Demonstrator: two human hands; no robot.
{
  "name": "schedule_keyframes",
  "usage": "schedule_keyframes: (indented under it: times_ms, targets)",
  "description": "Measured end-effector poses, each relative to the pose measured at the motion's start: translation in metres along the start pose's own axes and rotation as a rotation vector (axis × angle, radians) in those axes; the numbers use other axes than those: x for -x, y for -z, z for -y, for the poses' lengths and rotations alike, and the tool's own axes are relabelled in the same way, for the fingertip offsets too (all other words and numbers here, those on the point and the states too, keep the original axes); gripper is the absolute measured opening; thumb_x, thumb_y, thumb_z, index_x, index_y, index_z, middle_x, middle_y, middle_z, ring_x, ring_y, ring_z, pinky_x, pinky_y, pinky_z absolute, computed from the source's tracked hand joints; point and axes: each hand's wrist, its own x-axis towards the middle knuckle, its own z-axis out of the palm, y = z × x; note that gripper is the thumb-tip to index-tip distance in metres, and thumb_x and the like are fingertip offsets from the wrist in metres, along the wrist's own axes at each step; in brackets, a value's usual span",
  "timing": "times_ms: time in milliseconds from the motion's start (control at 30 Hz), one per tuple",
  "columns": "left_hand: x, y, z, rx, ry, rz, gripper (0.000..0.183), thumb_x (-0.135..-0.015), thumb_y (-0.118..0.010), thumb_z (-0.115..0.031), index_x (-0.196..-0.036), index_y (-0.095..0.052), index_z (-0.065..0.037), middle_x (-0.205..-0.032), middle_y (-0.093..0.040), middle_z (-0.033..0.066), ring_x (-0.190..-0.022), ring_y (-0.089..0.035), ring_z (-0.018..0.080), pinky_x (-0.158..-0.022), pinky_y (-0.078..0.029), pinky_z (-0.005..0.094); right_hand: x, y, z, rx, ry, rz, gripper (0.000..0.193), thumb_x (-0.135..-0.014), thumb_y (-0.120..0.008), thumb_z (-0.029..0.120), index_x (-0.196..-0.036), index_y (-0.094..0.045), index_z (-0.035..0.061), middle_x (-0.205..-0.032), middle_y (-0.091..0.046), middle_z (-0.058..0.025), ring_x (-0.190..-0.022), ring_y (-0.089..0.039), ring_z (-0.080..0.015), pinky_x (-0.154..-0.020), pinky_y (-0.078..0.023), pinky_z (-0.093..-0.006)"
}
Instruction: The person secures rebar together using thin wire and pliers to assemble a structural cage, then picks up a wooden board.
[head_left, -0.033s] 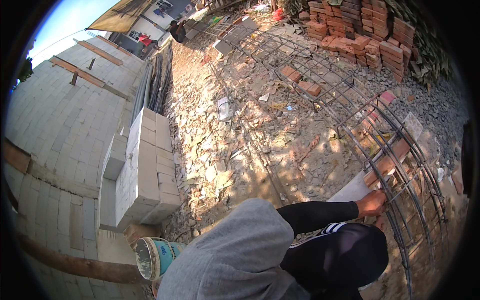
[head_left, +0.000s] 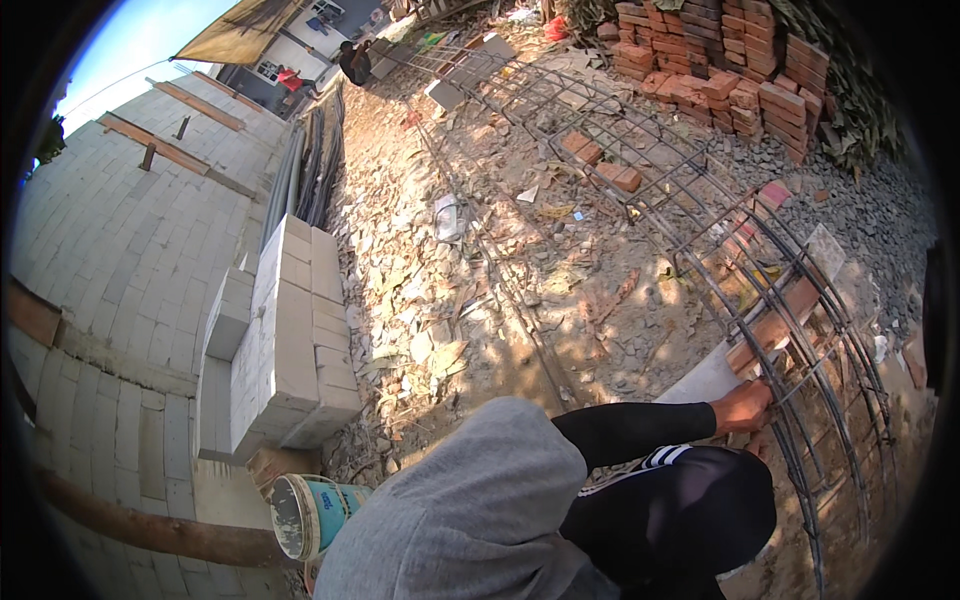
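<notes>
My left hand [head_left: 743,407], at the end of a black-sleeved forearm, is closed against the near side of a long rebar cage [head_left: 708,262]. What its fingers pinch, if anything, is too small to make out. Just below it, a bit of my right hand [head_left: 759,446] shows between my knee and the bars; its fingers are mostly hidden. The cage runs from the lower right toward the far middle, with thin bars tied crosswise. Under its near end lie a pale grey block [head_left: 700,377] and a reddish-brown piece [head_left: 776,326].
Pale blocks [head_left: 290,330] are stacked at the left beside a block wall [head_left: 130,230]. A blue bucket [head_left: 335,508] stands near me. Red bricks [head_left: 700,60] are piled far right by gravel [head_left: 860,215]. Loose bricks [head_left: 620,177] lie under the cage. A person [head_left: 354,63] crouches far off.
</notes>
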Motion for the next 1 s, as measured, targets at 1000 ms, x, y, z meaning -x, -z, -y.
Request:
schedule_keyframes:
  times_ms: [1000]
  targets:
    - [-0.017,-0.018,0.034,0.123,0.195,0.213,0.056,-0.087,-0.078,-0.043,-0.112,-0.070,0.006,-0.098,-0.075,0.0214,-0.088,-0.070,0.0283,-0.085,-0.052,0.0403,0.028,0.199,-0.132,0.652,-0.735,-0.240,0.060,-0.085,-0.075,0.038,-0.134,-0.058,0.0079,-0.134,-0.061,-0.0233,-0.118,-0.062,-0.0424,-0.096,-0.049,-0.0545]
